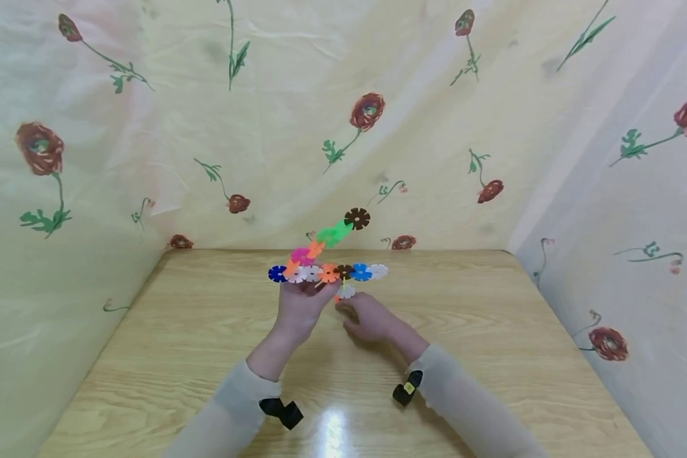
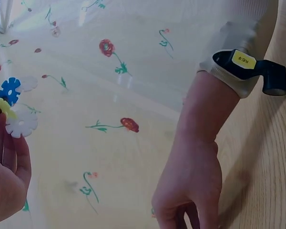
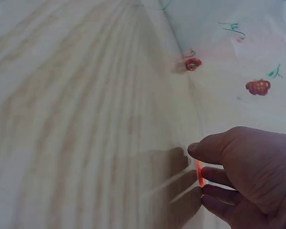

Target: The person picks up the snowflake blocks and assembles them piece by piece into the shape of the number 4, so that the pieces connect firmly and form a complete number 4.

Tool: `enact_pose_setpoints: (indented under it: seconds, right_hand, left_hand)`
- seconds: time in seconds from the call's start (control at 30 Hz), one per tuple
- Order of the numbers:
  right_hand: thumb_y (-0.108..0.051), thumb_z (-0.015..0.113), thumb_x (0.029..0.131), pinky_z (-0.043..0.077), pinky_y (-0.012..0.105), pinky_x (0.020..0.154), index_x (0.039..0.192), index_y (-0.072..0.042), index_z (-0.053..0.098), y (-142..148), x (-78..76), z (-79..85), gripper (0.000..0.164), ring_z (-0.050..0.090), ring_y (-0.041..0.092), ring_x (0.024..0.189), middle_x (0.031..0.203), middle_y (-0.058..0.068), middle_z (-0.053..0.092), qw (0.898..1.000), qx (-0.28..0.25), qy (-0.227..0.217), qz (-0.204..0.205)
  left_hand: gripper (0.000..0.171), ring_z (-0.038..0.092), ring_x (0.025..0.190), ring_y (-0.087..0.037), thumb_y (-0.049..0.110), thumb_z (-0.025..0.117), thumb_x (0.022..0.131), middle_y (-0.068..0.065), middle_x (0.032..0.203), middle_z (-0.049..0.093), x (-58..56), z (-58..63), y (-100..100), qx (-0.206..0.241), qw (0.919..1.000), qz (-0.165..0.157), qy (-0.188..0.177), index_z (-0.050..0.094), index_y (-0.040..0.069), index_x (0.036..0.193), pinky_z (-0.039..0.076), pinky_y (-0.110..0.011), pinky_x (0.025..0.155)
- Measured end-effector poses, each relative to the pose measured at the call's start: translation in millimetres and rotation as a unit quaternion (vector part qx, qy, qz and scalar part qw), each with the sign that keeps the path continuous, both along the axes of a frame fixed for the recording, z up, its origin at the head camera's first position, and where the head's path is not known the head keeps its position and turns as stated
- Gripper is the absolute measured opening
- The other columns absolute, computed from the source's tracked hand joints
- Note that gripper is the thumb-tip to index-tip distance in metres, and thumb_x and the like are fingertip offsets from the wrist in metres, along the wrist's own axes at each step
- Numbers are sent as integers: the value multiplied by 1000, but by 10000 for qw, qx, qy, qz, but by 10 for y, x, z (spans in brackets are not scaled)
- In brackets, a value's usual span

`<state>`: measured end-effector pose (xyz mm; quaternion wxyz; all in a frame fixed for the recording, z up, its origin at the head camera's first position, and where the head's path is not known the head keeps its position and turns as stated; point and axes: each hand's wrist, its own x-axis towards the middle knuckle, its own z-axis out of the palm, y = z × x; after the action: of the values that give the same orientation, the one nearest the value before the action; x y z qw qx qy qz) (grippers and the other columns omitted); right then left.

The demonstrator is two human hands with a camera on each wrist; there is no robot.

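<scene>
My left hand [image 1: 303, 312] holds a construction of joined notched plastic discs from below. Its row runs from a dark blue disc [image 1: 277, 273] through white, orange and brown to a light blue disc [image 1: 361, 272] and a white disc [image 1: 379, 271]. A slanting branch rises through a magenta disc [image 1: 303, 256] and green discs [image 1: 331, 236] to a brown disc [image 1: 357, 218]. Beneath the row, a yellow disc [image 2: 6, 109] joins a lower white disc [image 2: 22, 125]. Close by, my right hand [image 1: 369, 318] pinches an orange disc [image 3: 199, 172], seen edge-on and partly hidden by fingers.
Both hands are above a light wooden table [image 1: 206, 331]. Flower-printed cloth [image 1: 286, 127] hangs behind it and along both sides. Each sleeve carries a black wrist strap, such as the right strap [image 1: 408, 388].
</scene>
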<state>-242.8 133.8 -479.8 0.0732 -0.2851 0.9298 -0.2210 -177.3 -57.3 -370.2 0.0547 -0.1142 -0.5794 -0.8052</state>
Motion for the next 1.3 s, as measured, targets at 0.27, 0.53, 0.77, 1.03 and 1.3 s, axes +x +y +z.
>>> enact_pose_setpoints:
  seconds: [0.27, 0.53, 0.77, 1.03, 1.3]
  right_hand:
    - [-15, 76, 97, 59, 45, 102, 125, -4, 76, 3, 56, -34, 30, 67, 26, 112, 121, 13, 73, 9988, 243, 286, -313]
    - [-11, 80, 92, 57, 32, 76, 95, -11, 77, 35, 83, 22, 4, 60, 12, 80, 89, 1, 71, 9966, 348, 702, -247]
    - [-5, 73, 96, 64, 36, 81, 103, -8, 78, 77, 88, 40, 9, 71, 16, 85, 95, 4, 77, 9947, 292, 959, -225]
    - [9, 71, 85, 64, 38, 80, 104, -4, 78, 391, 0, 357, 24, 74, 22, 91, 100, 10, 80, 9789, -1364, 1298, -787]
    - [9, 66, 98, 64, 22, 80, 108, 5, 74, 508, 123, 1059, 13, 77, 13, 91, 104, 5, 80, 9069, -4077, 1009, -337]
  left_hand:
    - [47, 72, 100, -6, -12, 72, 89, 7, 106, 69, 14, -13, -6, -199, 9998, -19, -63, 54, 2, 130, 62, -22, 92]
    - [48, 71, 102, -4, -13, 68, 89, 9, 108, 68, 33, -22, 11, -223, 9995, -87, 201, 50, 0, 132, 61, -20, 92]
    - [42, 69, 103, -5, -14, 65, 91, 8, 108, 65, 19, -43, 17, -225, 9983, -148, 508, 49, 2, 126, 60, -19, 94]
    - [38, 70, 98, -4, -11, 62, 93, 13, 103, 70, 3, -64, 29, -15, 9944, -371, 986, 58, 8, 126, 61, -20, 91]
    - [16, 77, 85, -7, -5, 58, 99, 10, 98, 75, 14, -71, 21, 48, 9939, -653, 887, 60, -9, 115, 63, -21, 85]
